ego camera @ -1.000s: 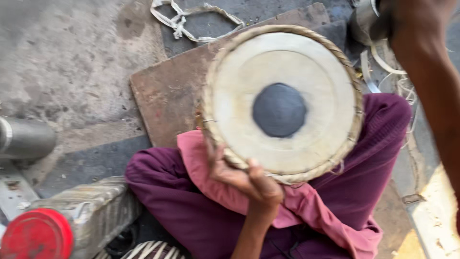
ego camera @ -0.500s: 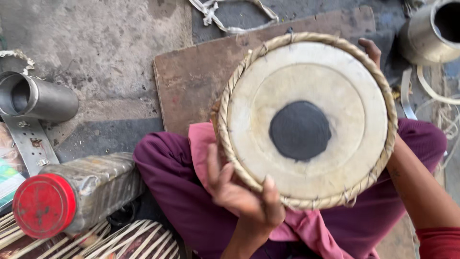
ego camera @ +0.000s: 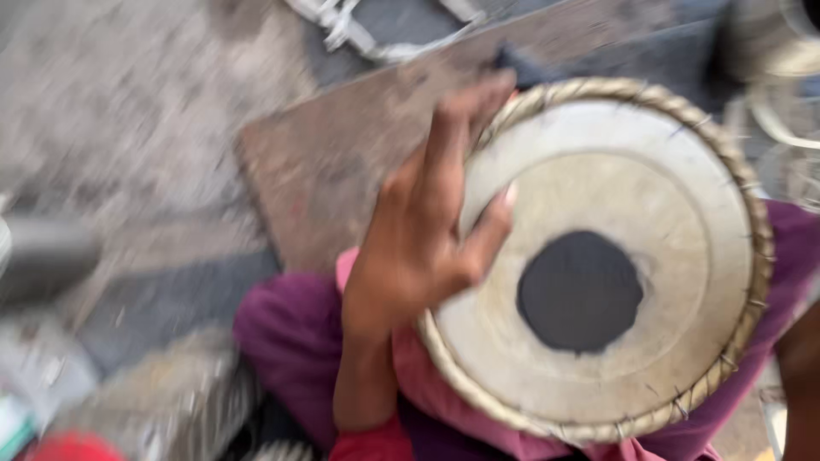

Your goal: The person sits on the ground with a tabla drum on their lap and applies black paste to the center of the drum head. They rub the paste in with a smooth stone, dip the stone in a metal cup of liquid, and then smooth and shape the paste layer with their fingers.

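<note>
A rough grey concrete floor (ego camera: 128, 111) fills the upper left of the head view, heavily blurred, with a flat brownish rectangular board (ego camera: 342, 171) lying on it at a slant. Across the lower part sits the person's lap in dark purple cloth (ego camera: 282, 333), topped by a folded pink cloth (ego camera: 427, 376). Resting on that lap and cloth is the round drum with a pale hide skin, a black circular patch near its middle and a braided straw-coloured rim (ego camera: 598, 256); its face is turned up toward the camera, so its long axis appears to run down into the lap, away from the viewer. The left hand (ego camera: 427, 230) lies at the drum's left edge, fingers spread and extended up along the rim, thumb pressing on the pale skin; it is open and laid flat against the drum, not clenched around it. The drum therefore lies directly to the right of this hand and touching it. Only a dark sliver of the right forearm (ego camera: 799, 376) shows at the right border, just beside the rim; the right hand is outside the frame. A small red round cap (ego camera: 73, 448) shows blurred at the bottom left.
</note>
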